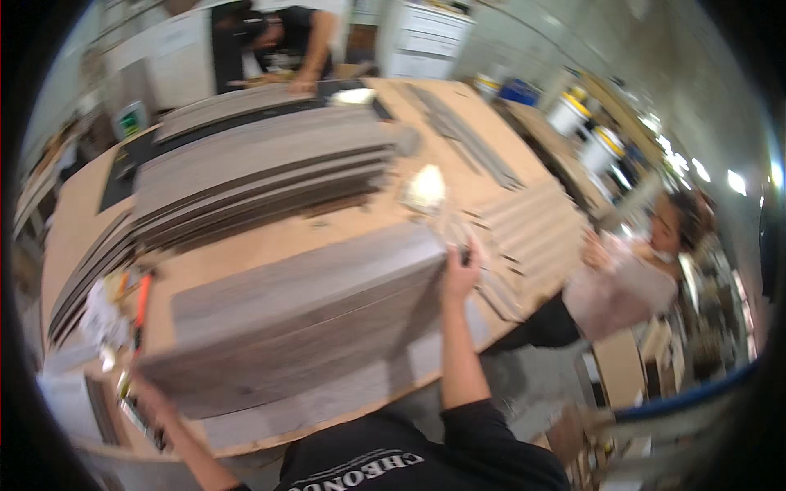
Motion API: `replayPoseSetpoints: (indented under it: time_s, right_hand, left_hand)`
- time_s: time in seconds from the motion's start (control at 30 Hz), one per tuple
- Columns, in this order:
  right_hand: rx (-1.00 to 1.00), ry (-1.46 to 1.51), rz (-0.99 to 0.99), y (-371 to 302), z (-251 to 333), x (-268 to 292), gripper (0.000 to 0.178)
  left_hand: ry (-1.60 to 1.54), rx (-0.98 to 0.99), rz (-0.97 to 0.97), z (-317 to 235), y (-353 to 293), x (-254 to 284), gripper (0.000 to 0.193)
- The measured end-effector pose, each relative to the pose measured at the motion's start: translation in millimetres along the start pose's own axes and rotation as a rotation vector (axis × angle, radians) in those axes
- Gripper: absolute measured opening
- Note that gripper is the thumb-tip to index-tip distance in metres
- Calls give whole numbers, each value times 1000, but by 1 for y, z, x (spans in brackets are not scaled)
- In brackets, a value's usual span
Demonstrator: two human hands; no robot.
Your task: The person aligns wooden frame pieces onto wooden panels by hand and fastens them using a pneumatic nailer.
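Observation:
In front of me a grey-brown wood-grain panel (303,344) stands on its long edge, tilted, with a flat board (270,286) of the same grain behind it. My right hand (460,274) is closed on the panel's upper right corner, with a small dark spot at the fingers that I cannot make out. At the lower left end, my left hand (154,403) is against or just beside the panel, its fingers smeared by motion. Close to that hand lies a slim metal-and-dark tool (135,409). An orange-red handled tool (142,307) rests beyond it, next to crumpled white plastic (105,315).
A stack of wood-grain boards (262,176) covers the far part of the tan worktable (393,86). Thin strips (458,131) lie at the far right. One co-worker (303,49) leans over the far edge; another person (626,282) stands at the right. White buckets (602,149) stand beyond.

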State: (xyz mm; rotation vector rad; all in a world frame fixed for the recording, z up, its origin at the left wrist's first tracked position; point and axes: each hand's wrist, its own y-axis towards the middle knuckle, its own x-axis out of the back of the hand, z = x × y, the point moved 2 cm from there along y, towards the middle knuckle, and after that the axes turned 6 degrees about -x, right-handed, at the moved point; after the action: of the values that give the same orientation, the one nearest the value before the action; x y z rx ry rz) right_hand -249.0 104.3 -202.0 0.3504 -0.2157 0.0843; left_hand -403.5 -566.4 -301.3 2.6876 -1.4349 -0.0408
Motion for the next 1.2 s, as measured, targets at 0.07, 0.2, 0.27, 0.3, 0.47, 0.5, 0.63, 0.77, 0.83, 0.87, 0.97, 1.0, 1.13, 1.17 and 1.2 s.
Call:
replayPoseSetpoints:
  time_s: [0.07, 0.2, 0.27, 0.3, 0.47, 0.5, 0.63, 0.77, 0.83, 0.87, 0.97, 1.0, 1.13, 1.17, 1.2]
  right_hand:
    - [-99, 269, 26, 4, 14, 17, 40]
    - [-97, 503, 47, 0, 14, 38, 37]
    - [-218, 684, 135, 0, 13, 50, 33]
    - [-217, 680, 116, 3, 13, 57, 33]
    - [-315, 613, 207, 8, 10, 64, 25]
    - [-319, 617, 204, 10, 9, 66, 25]
    - [-287, 559, 222, 12, 7, 64, 23]
    - [-285, 515, 325, 16, 6, 70, 28]
    - [-446, 556, 462, 31, -15, 86, 36]
    - [-604, 591, 599, 36, -23, 94, 45]
    - [-840, -122, 852, 44, -18, 110, 58]
    - [-915, -235, 999, 45, -13, 116, 52]
    - [-884, 0, 1340, 53, -61, 137, 54]
    - [-882, -4, 1342, 50, -61, 136, 54]
    - [-845, -15, 1310, 45, -61, 134, 56]
  left_hand:
    - [-82, 2, 83, -48, -12, 11, 32]
    - [-190, 187, -59, -54, -30, 5, 50]
    - [-73, 41, -25, -96, -67, -20, 46]
    - [-17, -35, -13, -119, -84, -28, 44]
    - [112, -231, 6, -210, -162, -82, 40]
    - [118, -248, 7, -213, -164, -84, 41]
    - [140, -302, 5, -213, -160, -86, 41]
    - [170, -356, -2, -210, -155, -83, 42]
    - [184, -386, -7, -208, -151, -81, 42]
    - [190, -401, -9, -206, -149, -79, 42]
    - [219, -448, -23, -206, -141, -71, 42]
    - [227, -457, -25, -204, -139, -69, 42]
    - [247, -487, -22, -196, -131, -56, 43]
    - [252, -495, -26, -193, -129, -52, 43]
    - [256, -502, -29, -190, -128, -49, 43]
